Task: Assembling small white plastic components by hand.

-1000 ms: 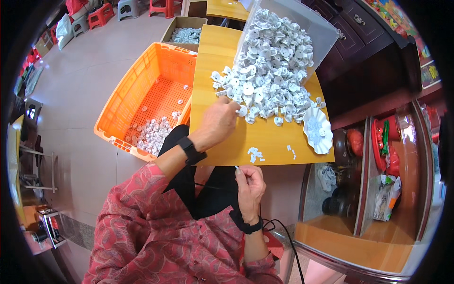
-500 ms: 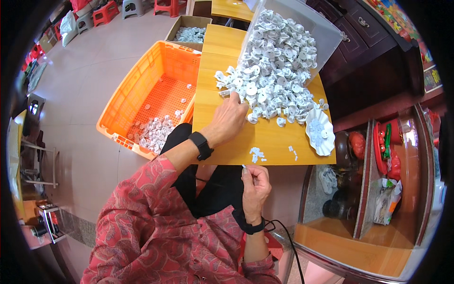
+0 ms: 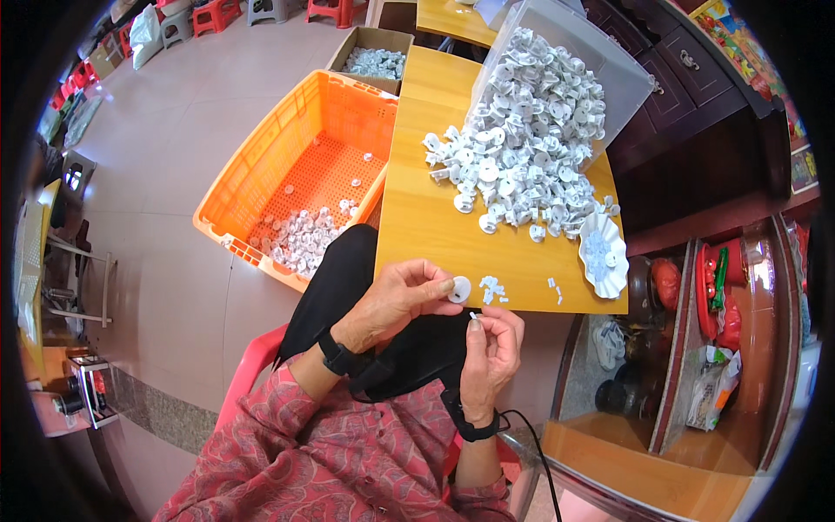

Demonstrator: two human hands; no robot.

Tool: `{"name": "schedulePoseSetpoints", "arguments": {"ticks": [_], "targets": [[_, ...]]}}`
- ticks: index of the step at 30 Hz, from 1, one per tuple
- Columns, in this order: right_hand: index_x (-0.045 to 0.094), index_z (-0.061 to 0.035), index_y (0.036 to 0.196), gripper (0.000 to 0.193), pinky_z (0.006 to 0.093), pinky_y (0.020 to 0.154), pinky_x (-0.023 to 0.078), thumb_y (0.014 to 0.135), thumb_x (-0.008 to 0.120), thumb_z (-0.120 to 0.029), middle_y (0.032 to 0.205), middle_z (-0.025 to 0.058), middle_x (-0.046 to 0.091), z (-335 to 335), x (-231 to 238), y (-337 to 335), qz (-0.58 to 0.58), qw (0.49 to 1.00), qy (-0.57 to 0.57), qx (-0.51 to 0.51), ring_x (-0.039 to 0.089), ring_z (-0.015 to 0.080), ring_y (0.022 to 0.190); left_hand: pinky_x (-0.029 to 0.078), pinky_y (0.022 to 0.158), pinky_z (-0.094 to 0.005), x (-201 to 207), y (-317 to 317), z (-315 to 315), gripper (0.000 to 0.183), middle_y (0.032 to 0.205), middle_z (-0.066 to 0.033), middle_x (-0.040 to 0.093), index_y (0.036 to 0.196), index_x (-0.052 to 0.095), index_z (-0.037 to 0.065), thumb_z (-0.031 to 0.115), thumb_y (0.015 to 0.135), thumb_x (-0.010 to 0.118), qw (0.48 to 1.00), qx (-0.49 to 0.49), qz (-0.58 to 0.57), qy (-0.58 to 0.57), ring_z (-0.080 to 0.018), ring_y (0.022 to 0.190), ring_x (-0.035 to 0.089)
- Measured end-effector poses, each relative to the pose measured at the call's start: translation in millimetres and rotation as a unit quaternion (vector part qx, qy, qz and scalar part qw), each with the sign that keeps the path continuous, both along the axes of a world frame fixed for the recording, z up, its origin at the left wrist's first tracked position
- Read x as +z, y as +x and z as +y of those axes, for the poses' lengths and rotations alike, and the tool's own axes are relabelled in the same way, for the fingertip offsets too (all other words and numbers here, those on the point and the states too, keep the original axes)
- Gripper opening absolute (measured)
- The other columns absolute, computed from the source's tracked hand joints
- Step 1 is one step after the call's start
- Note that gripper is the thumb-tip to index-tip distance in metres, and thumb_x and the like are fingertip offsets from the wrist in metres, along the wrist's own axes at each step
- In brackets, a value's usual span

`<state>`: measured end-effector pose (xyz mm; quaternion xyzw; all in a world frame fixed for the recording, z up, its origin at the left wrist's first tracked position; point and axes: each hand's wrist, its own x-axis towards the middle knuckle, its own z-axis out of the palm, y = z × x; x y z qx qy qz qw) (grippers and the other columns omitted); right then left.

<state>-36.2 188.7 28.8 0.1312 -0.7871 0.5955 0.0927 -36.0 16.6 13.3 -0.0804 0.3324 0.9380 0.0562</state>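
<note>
My left hand [image 3: 398,300] pinches a round white plastic part [image 3: 460,290] between thumb and fingers, over the table's near edge. Just right of it, my right hand [image 3: 490,355] is closed on a small white plastic piece [image 3: 474,316], its tip pointing up towards the round part. The two pieces are apart. More small white pieces [image 3: 492,289] lie on the wooden table [image 3: 417,165] in a little heap, with a few others further right. Beyond them, a big pile of white plastic parts [image 3: 531,139] spills from a clear plastic bin [image 3: 628,91] tipped on its side.
A fluted white dish [image 3: 614,283] holding small translucent pieces stands at the table's right edge. Left of the table is an orange basket [image 3: 252,143] with white parts inside. A cardboard box [image 3: 352,42] sits behind it. Shelves [image 3: 670,365] stand at the right.
My left hand has come back from the pile to the near edge, now holding a round white part. My right hand keeps its small piece and is beside it. The view has shifted slightly.
</note>
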Motion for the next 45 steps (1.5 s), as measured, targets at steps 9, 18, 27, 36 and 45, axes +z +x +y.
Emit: {"name": "schedulePoseSetpoints", "arguments": {"ticks": [9,18,27,36,45], "targets": [[0.060,-0.0007,0.086,0.008,0.0392,0.091,0.046,0.085,0.068,-0.005,0.107,0.0148,0.058,-6.1,9.9,3.1,0.056,0.996,0.075,-0.005,0.059,0.0278,0.102,0.057,0.094,-0.0384,-12.5,16.7,10.8,0.021,0.112,-0.0132,0.065,0.113,0.062,-0.001,0.005,0.093,0.065,0.999,-0.006,0.012,0.044,-0.0223,0.105,0.066],[0.060,-0.0005,0.086,0.008,0.0392,0.089,0.048,0.084,0.067,-0.003,0.106,0.0151,0.059,-6.2,7.5,2.2,0.061,0.995,0.082,-0.002,0.060,0.0279,0.100,0.056,0.095,-0.0392,-13.9,20.7,13.0,0.032,0.115,-0.0150,0.067,0.123,0.060,-0.003,0.002,0.092,0.065,0.999,-0.016,0.034,0.007,-0.0235,0.106,0.067],[0.061,0.0002,0.086,0.008,0.0358,0.084,0.048,0.085,0.068,0.000,0.106,0.0128,0.058,-6.9,9.5,2.7,0.077,0.992,0.095,0.004,0.059,0.0244,0.097,0.054,0.096,-0.0340,-11.6,23.2,11.8,0.030,0.113,-0.0127,0.067,0.120,0.062,-0.003,-0.002,0.090,0.065,0.997,-0.018,0.058,-0.037,-0.0208,0.107,0.065],[0.060,-0.0007,0.085,0.009,0.0371,0.083,0.048,0.081,0.068,0.002,0.103,0.0141,0.060,-10.1,14.4,5.1,0.107,0.985,0.137,0.017,0.060,0.0272,0.095,0.052,0.083,-0.0219,-15.5,24.4,8.2,0.029,0.108,-0.0017,0.064,0.114,0.068,0.001,-0.001,0.085,0.073,0.986,0.017,0.101,-0.132,-0.0084,0.092,0.060],[0.058,-0.0008,0.086,0.011,0.0388,0.082,0.049,0.081,0.067,0.002,0.102,0.0151,0.060,-11.5,12.6,5.7,0.095,0.984,0.151,0.026,0.061,0.0299,0.094,0.053,0.086,-0.0235,-14.1,25.9,5.7,0.030,0.105,-0.0035,0.067,0.118,0.065,0.000,0.001,0.088,0.070,0.989,-0.023,0.084,-0.118,-0.0086,0.094,0.062]]}}
